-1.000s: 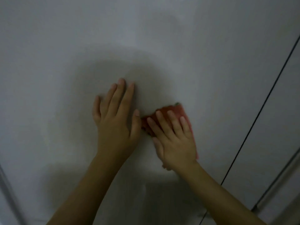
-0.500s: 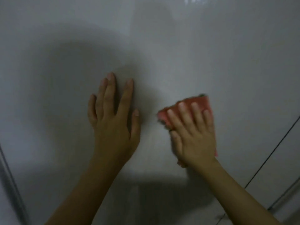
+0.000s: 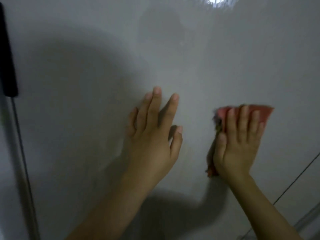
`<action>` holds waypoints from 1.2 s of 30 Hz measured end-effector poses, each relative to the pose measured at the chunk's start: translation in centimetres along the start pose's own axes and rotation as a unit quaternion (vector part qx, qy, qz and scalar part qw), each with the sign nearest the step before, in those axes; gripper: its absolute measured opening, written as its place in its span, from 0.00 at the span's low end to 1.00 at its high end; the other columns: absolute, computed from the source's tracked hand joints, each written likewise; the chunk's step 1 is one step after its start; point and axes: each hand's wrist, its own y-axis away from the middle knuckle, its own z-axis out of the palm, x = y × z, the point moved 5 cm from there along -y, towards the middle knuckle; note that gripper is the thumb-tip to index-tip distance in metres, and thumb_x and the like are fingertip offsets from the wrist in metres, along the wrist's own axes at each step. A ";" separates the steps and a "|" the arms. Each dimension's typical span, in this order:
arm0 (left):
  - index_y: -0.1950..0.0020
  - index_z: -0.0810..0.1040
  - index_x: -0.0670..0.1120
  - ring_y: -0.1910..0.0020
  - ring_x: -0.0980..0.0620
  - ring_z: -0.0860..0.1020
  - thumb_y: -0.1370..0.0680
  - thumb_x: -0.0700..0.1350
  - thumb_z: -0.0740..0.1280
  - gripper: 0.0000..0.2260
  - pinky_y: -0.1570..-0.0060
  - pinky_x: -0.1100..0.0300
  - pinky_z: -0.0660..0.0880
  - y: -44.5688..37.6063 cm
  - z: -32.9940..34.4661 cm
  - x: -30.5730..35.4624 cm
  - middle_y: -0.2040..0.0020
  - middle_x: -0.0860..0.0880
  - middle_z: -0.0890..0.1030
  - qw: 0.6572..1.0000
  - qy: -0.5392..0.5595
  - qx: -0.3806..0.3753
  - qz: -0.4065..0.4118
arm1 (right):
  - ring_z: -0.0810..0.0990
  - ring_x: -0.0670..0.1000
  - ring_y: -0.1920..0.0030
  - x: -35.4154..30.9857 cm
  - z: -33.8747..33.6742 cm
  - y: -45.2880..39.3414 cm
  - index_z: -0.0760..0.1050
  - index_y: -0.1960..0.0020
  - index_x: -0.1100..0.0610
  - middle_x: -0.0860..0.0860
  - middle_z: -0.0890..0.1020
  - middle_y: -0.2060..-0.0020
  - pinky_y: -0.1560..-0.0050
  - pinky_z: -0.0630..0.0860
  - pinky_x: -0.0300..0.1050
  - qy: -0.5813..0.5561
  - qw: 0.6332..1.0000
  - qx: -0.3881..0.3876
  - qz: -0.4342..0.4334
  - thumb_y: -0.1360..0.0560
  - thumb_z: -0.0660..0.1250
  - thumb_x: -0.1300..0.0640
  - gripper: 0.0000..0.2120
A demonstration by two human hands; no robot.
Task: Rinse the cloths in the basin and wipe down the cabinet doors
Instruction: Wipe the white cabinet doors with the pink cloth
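A glossy white cabinet door [image 3: 173,58] fills the view. My right hand [image 3: 237,146] presses a pink-red cloth [image 3: 263,112] flat against the door with straight fingers; the cloth shows above the fingertips and along the thumb side, the rest is hidden under the palm. My left hand [image 3: 155,134] lies flat on the door to the left of the cloth, fingers spread, a clear gap between the two hands. No basin is in view.
A black handle [image 3: 7,54] runs down the door's left edge, with a dark seam below it. A thin dark gap [image 3: 297,177] between door panels runs diagonally at the lower right. A light reflects at the top.
My right hand has slid the cloth to the right, away from my left hand, which stayed on the door. The view has shifted so the black handle now shows at the left.
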 end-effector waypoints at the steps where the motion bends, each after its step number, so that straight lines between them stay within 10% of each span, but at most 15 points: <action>1: 0.25 0.65 0.50 0.27 0.44 0.57 0.24 0.52 0.60 0.26 0.32 0.50 0.53 0.0 -0.1 -0.1 0.25 0.41 0.63 1.000 0.003 -0.004 0.002 | 0.50 0.59 0.24 0.2 -0.2 -1.7 0.51 0.23 0.55 0.58 0.54 0.24 0.26 0.46 0.58 -0.009 0.996 0.027 0.081 0.18 0.46 0.51 0.25; 4: 0.26 0.67 0.49 0.28 0.45 0.59 0.25 0.50 0.61 0.26 0.33 0.51 0.52 -0.3 -0.9 -0.3 0.26 0.42 0.64 1.000 0.014 -0.013 0.006 | 0.51 0.61 0.25 -3.3 0.0 -3.5 0.51 0.23 0.58 0.60 0.56 0.25 0.26 0.46 0.58 -0.036 0.981 0.062 0.182 0.18 0.44 0.51 0.25; 10: 0.26 0.64 0.48 0.27 0.48 0.62 0.26 0.48 0.60 0.28 0.30 0.48 0.48 0.1 -3.2 -2.2 0.25 0.45 0.64 0.999 0.049 -0.004 -0.013 | 0.49 0.56 0.23 -5.9 1.1 3.4 0.49 0.22 0.49 0.49 0.48 0.22 0.25 0.46 0.55 -0.007 0.980 -0.051 -0.191 0.19 0.50 0.50 0.26; 17: 0.24 0.62 0.44 0.26 0.39 0.59 0.28 0.49 0.61 0.31 0.30 0.39 0.51 1.8 -3.3 -9.5 0.24 0.36 0.59 0.992 -0.038 0.037 -0.111 | 0.57 0.64 0.27 -7.1 0.2 -6.5 0.57 0.25 0.59 0.62 0.62 0.27 0.27 0.48 0.58 -0.026 0.984 0.069 0.163 0.18 0.44 0.49 0.25; 24: 0.25 0.62 0.45 0.26 0.42 0.58 0.26 0.53 0.59 0.30 0.31 0.36 0.51 1.6 -3.7 -10.2 0.25 0.39 0.61 0.992 -0.031 0.039 -0.114 | 0.52 0.55 0.24 -12.1 1.6 0.3 0.60 0.25 0.50 0.51 0.56 0.24 0.25 0.48 0.53 -0.031 0.965 -0.054 -0.253 0.20 0.55 0.51 0.23; 31: 0.25 0.65 0.46 0.27 0.45 0.62 0.26 0.50 0.60 0.29 0.31 0.39 0.52 1.8 -4.4 -11.4 0.25 0.41 0.64 0.997 -0.038 0.030 -0.068 | 0.57 0.63 0.26 -13.5 0.3 -9.8 0.58 0.24 0.56 0.59 0.61 0.26 0.27 0.49 0.59 -0.018 0.998 0.043 0.038 0.19 0.49 0.51 0.24; 36: 0.24 0.59 0.44 0.24 0.46 0.57 0.23 0.53 0.57 0.29 0.29 0.44 0.47 2.4 -4.1 -12.2 0.23 0.42 0.58 0.999 -0.002 0.006 -0.047 | 0.49 0.55 0.24 -18.1 2.0 -2.5 0.58 0.24 0.52 0.51 0.56 0.25 0.25 0.46 0.55 -0.032 0.956 -0.071 -0.282 0.20 0.54 0.51 0.24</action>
